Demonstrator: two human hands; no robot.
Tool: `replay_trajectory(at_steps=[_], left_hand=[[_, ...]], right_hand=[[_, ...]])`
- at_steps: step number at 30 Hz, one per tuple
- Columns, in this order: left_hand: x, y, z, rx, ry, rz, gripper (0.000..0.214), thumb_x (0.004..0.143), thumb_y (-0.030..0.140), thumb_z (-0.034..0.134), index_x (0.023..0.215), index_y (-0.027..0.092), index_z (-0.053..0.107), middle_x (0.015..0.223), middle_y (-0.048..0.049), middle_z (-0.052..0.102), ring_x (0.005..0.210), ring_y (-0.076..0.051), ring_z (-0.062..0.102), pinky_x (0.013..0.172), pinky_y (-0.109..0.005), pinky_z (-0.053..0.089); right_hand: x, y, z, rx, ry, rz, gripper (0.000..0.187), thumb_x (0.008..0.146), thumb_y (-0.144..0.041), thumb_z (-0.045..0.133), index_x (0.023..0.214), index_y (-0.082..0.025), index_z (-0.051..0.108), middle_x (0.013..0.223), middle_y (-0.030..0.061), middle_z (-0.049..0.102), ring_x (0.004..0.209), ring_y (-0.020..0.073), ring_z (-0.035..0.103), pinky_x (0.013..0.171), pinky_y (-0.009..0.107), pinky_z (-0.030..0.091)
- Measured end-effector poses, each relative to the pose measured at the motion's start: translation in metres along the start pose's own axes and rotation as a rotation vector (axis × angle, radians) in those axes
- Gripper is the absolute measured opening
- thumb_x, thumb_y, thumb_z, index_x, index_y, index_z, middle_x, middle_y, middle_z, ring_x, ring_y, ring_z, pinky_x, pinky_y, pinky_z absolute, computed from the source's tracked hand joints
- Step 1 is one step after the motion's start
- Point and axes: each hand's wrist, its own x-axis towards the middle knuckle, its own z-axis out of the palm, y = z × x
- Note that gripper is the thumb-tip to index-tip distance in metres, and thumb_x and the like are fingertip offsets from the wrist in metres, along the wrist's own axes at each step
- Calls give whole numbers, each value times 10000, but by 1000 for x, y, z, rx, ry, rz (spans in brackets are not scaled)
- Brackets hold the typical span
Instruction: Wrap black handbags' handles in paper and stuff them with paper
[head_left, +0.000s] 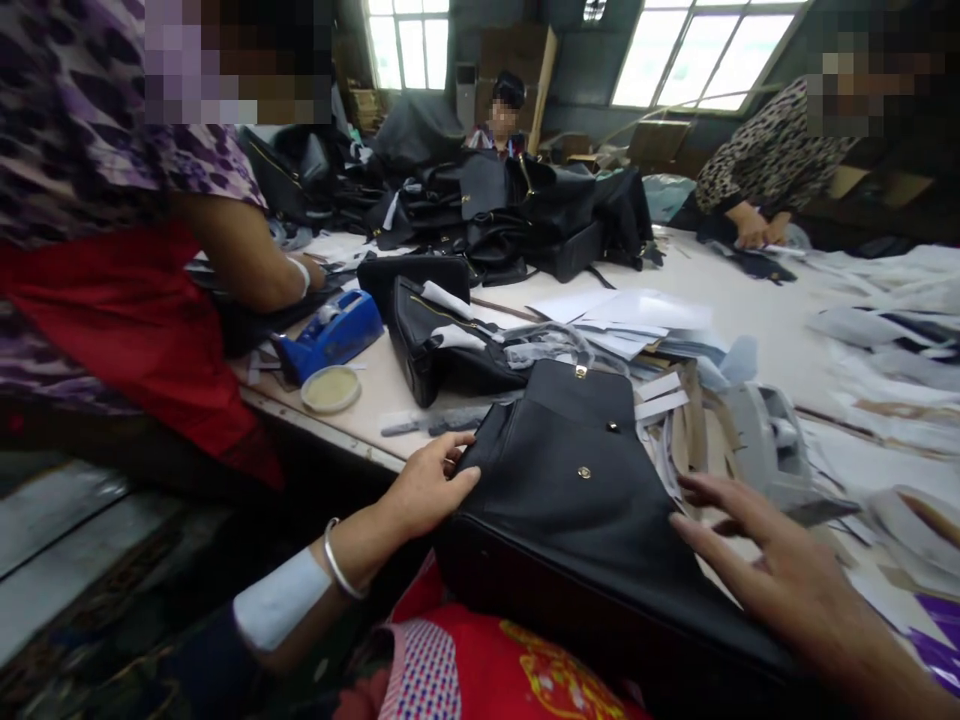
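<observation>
A black leather bag (555, 520) lies in front of me at the table's edge, its flap (577, 395) turned back toward the far side. Gold-coloured metal fittings show on its flap and front. My left hand (431, 490) grips the bag's left side, with the thumb and curled fingers against the leather. On the other side, my right hand (772, 550) has its fingers spread, with the fingertips at or just beside the bag's right edge; whether they touch it I cannot tell. Just beyond stands another black bag (450, 350) with white paper wrapped on its zipper area.
A blue tape dispenser (330, 335) and a round shallow dish (330, 388) sit at left. Paper sheets (637, 315), a grey tape dispenser (772, 440) and a tape roll (915, 535) lie at right. Black bags (555, 210) are piled behind. Co-workers stand left, right and at the back.
</observation>
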Motion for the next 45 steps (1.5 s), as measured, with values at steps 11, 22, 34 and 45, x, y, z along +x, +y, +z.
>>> replay_trajectory(at_steps=[11,22,34,45], left_hand=[[-13,14,-9,368,146,298,341,852,261,599,1173,154,643,1051,-121,625,991,-245,617,911,-386,512],[-10,30,0,498,83,314,448,842,479,619,1118,127,627,1019,-125,584,979,-275,579,909,-410,506],[6,69,5,392,-199,103,652,792,741,466,993,159,679,913,-149,705,821,-327,680,689,-389,521],[44,70,22,-88,-226,-61,130,683,123,644,799,117,701,725,-66,693,663,-214,627,586,-283,450]], right_hand=[[131,-107,103,-164,-332,-535,553,869,-376,614,1336,-87,556,1297,187,640,1187,309,614,1021,425,479],[112,-149,85,-195,-81,-388,294,869,-413,605,1010,-188,732,826,64,724,743,215,657,722,319,481],[129,-171,82,196,63,-133,374,771,-461,652,965,-159,753,476,-68,446,467,120,418,517,264,342],[102,-165,72,-79,113,-469,363,866,-375,574,1099,-126,695,1043,152,681,1003,285,615,859,392,473]])
